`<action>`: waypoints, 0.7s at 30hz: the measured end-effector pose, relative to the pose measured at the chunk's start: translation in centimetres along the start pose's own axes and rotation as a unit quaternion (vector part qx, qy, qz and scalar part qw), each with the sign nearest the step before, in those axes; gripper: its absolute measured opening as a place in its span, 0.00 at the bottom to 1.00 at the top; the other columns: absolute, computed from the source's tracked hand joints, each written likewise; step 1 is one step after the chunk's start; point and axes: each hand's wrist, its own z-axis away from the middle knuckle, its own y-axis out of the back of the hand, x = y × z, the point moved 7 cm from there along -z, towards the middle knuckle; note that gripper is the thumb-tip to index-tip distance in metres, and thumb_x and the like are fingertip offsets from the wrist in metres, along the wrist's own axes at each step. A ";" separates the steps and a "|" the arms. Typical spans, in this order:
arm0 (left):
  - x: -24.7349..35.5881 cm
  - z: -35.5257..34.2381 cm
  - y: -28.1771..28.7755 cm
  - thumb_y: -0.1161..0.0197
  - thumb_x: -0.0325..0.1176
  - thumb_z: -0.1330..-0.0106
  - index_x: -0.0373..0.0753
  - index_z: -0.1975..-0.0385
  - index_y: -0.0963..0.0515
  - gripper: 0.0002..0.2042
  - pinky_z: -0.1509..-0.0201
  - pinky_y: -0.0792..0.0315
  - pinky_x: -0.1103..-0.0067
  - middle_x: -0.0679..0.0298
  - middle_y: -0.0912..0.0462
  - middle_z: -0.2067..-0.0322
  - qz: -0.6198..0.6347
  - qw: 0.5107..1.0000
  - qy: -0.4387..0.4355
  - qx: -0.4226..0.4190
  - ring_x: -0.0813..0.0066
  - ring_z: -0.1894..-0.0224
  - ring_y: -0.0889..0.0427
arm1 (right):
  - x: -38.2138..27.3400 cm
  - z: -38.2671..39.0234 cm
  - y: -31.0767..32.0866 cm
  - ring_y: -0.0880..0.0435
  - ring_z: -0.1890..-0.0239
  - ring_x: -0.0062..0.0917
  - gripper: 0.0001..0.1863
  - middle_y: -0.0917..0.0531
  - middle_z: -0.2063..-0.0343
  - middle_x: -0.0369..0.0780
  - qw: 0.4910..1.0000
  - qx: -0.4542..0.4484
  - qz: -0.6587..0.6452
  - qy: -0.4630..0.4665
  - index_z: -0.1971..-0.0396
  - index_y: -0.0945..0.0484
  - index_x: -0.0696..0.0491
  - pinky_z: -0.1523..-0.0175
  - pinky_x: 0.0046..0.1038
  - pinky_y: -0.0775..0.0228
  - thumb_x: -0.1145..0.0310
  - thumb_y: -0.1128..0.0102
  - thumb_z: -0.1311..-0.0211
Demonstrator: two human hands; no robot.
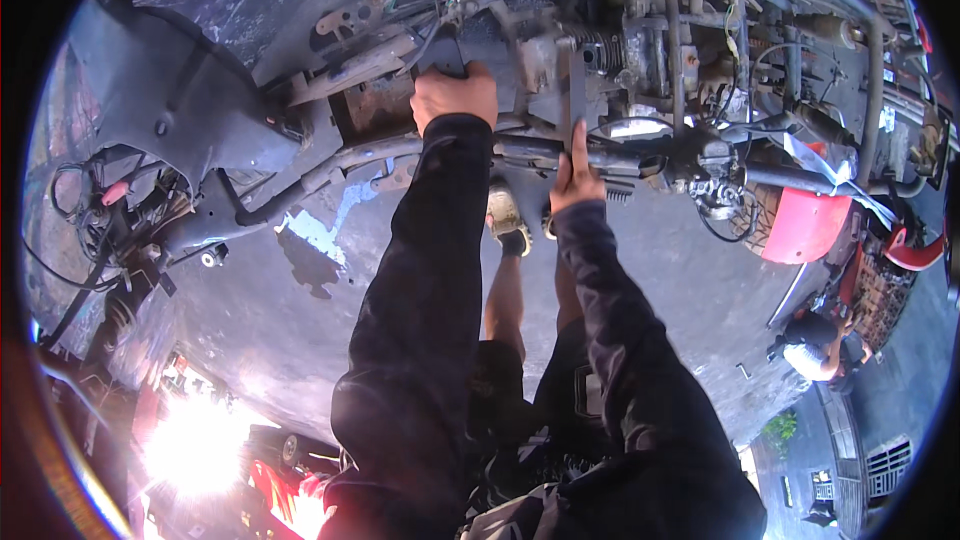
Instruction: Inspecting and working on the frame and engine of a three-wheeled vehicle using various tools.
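Observation:
A stripped motorcycle frame (400,148) with bare tubes spans the view in front of me. My left hand (455,98) is closed on a dark, flat-faced piece (443,55) at the frame's middle; most of what lies under the fingers is hidden. To its right, my right hand (578,175) grips the near end of a long, flat grey metal bar (576,85), index finger stretched along it. The bar points away from me across the frame tube, beside the finned engine part (603,52). Its exact kind I cannot make out.
A large dark plastic panel (165,90) and loose cables (75,190) are at left. Right of the hands sit a carburetor-like metal part (715,175) and a red fender (808,225). Another person (815,345) crouches at far right. Strong sunlight glares lower left.

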 end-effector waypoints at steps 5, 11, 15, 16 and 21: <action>0.4 0.5 1.0 0.39 0.40 0.49 0.30 0.70 0.18 0.16 0.52 0.25 0.63 0.43 0.17 0.70 -0.002 1.000 -0.002 0.012 0.45 0.59 0.18 | -4.7 -5.9 0.7 0.21 0.81 0.49 0.35 0.23 0.82 0.51 0.990 0.103 -0.003 0.092 0.29 0.47 0.38 0.75 0.46 0.29 0.65 0.46 0.35; 0.7 0.7 0.9 0.39 0.40 0.49 0.30 0.68 0.19 0.17 0.51 0.26 0.62 0.43 0.17 0.68 0.018 1.000 -0.013 -0.005 0.45 0.58 0.18 | -1.1 0.1 0.4 0.22 0.81 0.50 0.31 0.22 0.84 0.52 0.997 0.065 -0.015 0.036 0.30 0.43 0.40 0.76 0.46 0.32 0.65 0.49 0.33; 0.7 0.6 1.2 0.40 0.39 0.49 0.31 0.68 0.18 0.17 0.50 0.26 0.62 0.43 0.17 0.68 0.008 1.000 0.002 -0.013 0.45 0.58 0.18 | -5.3 -5.3 0.6 0.21 0.82 0.46 0.34 0.24 0.85 0.51 0.990 0.111 -0.025 0.089 0.30 0.43 0.41 0.77 0.44 0.30 0.67 0.45 0.36; 1.1 1.2 0.3 0.39 0.40 0.49 0.32 0.65 0.19 0.17 0.50 0.25 0.62 0.43 0.17 0.66 0.013 0.999 0.007 -0.033 0.45 0.57 0.18 | -4.5 -6.4 0.7 0.21 0.82 0.47 0.35 0.23 0.84 0.51 0.986 0.137 -0.006 0.092 0.30 0.43 0.41 0.76 0.45 0.30 0.68 0.44 0.37; 0.3 0.3 0.7 0.39 0.40 0.49 0.31 0.67 0.18 0.17 0.50 0.26 0.62 0.43 0.17 0.67 0.021 0.999 0.003 -0.025 0.45 0.57 0.18 | -0.2 2.1 0.1 0.19 0.77 0.51 0.31 0.19 0.75 0.55 0.994 0.067 -0.078 0.027 0.30 0.45 0.38 0.73 0.45 0.30 0.67 0.51 0.33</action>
